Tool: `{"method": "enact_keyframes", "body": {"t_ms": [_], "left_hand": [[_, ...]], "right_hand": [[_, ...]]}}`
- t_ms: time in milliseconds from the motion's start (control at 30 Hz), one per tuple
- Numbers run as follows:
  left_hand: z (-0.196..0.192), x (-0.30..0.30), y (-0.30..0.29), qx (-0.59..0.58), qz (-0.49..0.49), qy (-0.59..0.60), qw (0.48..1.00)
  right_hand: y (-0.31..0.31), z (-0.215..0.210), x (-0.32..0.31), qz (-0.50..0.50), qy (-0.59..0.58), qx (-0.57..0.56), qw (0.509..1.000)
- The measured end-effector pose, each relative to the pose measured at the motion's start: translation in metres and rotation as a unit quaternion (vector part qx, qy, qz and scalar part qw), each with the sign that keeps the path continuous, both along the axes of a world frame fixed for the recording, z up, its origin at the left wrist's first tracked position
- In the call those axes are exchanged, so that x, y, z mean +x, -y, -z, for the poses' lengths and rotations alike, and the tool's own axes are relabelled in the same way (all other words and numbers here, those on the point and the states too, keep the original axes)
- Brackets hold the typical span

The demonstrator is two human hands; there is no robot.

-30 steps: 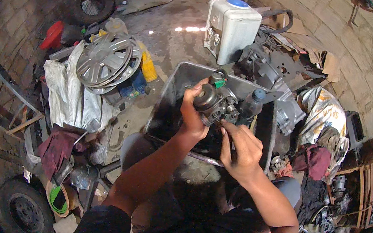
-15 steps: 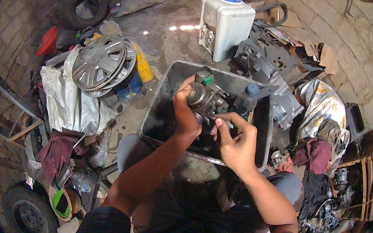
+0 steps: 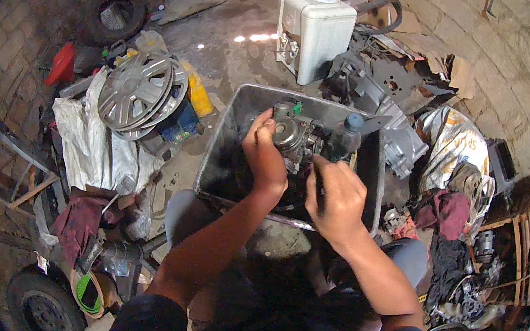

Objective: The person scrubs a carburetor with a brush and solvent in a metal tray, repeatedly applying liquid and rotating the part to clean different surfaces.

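My left hand (image 3: 265,154) is wrapped around the left side of a greasy metal carburetor (image 3: 290,134), holding it over a dark rectangular tub (image 3: 209,178). A round cap and a small green piece show on the carburetor's upper side. At its lower right edge is my right hand (image 3: 337,194), with its fingers bent together and slightly blurred. Whatever lies between those fingertips is hidden. Beside the carburetor, inside the tub, stands a clear plastic bottle (image 3: 349,137) with a blue cap.
A white water container (image 3: 324,35) with a blue lid stands beyond the tub. Stacked wheel covers (image 3: 136,93) and a yellow bottle (image 3: 197,92) are to the left. At the right lie a grey metal housing (image 3: 400,144), a white sack (image 3: 455,138) and a maroon cloth (image 3: 444,214).
My right hand has rolled over, its fingers curling in beside the carburetor. The carburetor has turned in my left hand, so its round cap faces more upward. The view has shifted slightly.
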State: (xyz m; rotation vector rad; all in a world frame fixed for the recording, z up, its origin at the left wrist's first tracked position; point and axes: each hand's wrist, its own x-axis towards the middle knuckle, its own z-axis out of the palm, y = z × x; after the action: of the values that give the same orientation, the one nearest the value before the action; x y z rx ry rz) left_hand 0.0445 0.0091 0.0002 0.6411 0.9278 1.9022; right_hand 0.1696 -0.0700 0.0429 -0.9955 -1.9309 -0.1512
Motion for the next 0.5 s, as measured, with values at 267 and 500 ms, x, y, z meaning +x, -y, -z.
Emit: {"method": "enact_keyframes", "body": {"t_ms": [267, 500], "left_hand": [[-0.002, -0.003, 0.003, -0.003, 0.003, -0.023, 1.0], [-0.001, -0.004, 0.005, 0.014, 0.008, -0.023, 1.0]], "right_hand": [[-0.007, 0.008, 0.001, -0.032, -0.019, -0.015, 0.999], [0.0, 0.003, -0.006, -0.047, -0.08, -0.125, 0.988]]}}
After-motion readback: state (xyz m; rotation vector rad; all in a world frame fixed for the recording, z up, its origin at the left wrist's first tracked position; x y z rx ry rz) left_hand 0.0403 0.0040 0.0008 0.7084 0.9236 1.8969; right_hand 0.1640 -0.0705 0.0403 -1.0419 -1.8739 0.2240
